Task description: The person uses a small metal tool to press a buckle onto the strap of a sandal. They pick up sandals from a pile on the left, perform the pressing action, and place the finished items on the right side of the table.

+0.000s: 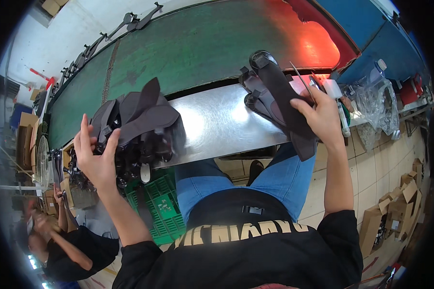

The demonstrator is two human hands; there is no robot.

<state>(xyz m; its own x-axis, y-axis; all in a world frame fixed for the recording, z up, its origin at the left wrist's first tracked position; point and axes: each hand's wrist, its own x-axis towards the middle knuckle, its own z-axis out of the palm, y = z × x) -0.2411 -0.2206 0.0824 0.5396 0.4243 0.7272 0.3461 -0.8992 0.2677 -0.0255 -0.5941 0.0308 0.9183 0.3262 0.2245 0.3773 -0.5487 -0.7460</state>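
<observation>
We sit at the shiny sheet-metal work table [217, 127], behind it the long green conveyor belt [188, 53] with a few dark pieces lying far along its left edge. On the table's left end sits a big heap of dark strapped sandal uppers [140, 130] — much looks left to handle. Our left hand [95, 156] rests open against that heap. At the table's right end, our right hand [323, 118] is clamped on one long dark upper piece [279, 94] atop a smaller stack.

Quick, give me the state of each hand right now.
Left hand: fingers spread open, touching the pile of dark shoe uppers; no closed grip shows.
Right hand: closed on a dark shoe upper over the metal table.
</observation>
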